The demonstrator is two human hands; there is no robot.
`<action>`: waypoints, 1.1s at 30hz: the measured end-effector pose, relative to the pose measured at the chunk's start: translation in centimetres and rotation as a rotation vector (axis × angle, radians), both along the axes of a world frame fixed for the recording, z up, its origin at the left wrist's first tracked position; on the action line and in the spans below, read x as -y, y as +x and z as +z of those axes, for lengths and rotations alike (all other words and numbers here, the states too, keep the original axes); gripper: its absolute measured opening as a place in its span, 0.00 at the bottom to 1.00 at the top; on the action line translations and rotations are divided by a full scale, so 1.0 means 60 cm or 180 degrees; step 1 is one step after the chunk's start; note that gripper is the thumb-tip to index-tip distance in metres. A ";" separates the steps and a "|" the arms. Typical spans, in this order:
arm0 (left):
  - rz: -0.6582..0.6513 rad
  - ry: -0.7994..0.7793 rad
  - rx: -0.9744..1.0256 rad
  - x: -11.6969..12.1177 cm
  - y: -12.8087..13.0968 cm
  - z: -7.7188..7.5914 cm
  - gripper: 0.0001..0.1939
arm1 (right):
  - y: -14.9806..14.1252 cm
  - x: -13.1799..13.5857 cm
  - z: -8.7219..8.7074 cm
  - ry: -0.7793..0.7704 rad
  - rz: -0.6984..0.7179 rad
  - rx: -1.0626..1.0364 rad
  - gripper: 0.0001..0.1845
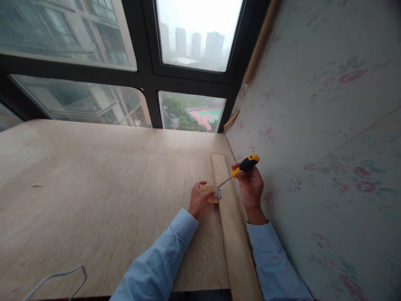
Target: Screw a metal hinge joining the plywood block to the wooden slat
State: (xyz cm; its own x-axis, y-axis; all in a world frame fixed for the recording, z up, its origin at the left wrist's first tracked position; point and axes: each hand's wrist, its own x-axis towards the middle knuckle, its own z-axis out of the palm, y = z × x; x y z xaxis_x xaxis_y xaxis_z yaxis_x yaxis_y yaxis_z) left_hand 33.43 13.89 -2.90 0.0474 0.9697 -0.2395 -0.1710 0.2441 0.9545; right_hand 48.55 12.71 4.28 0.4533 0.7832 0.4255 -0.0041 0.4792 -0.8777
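My right hand (252, 188) grips a screwdriver (249, 163) by its yellow and black handle, fingers wrapped round the lower end. The shaft slants down to the left, and its tip meets a small metal hinge (218, 193). That hinge lies across the joint between a long wooden board (233, 225) and a short wood block (209, 189). My left hand (199, 198) is closed on the short block, holding it against the board's left edge, with the thumb beside the hinge. Whether a screw sits under the tip is too small to tell.
The board lies lengthwise on a marble-patterned sill (109, 188), close to the flowered wall (313, 146) on the right. A white cable (59, 274) loops at the lower left. A small thin object (36, 185) lies at far left. Dark window frames (188, 81) stand behind.
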 end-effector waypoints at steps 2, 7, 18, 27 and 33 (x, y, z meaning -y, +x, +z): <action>0.0009 -0.0021 0.0118 0.000 0.000 0.000 0.30 | -0.003 0.000 0.002 0.0006 0.0004 -0.0012 0.16; 0.0001 -0.0015 0.0133 -0.001 0.000 -0.002 0.30 | -0.010 -0.004 0.009 -0.0009 -0.0095 0.0103 0.24; -0.0081 0.0037 0.0043 -0.005 0.000 -0.017 0.30 | 0.006 -0.008 0.055 -0.0649 0.1055 0.0678 0.26; -0.0070 -0.0039 0.0147 -0.001 0.000 -0.006 0.31 | 0.025 -0.019 0.083 -0.1020 0.0895 0.1162 0.31; -0.0070 0.0005 0.0028 0.001 -0.001 -0.001 0.29 | 0.028 -0.028 0.081 -0.1000 0.0329 0.1683 0.31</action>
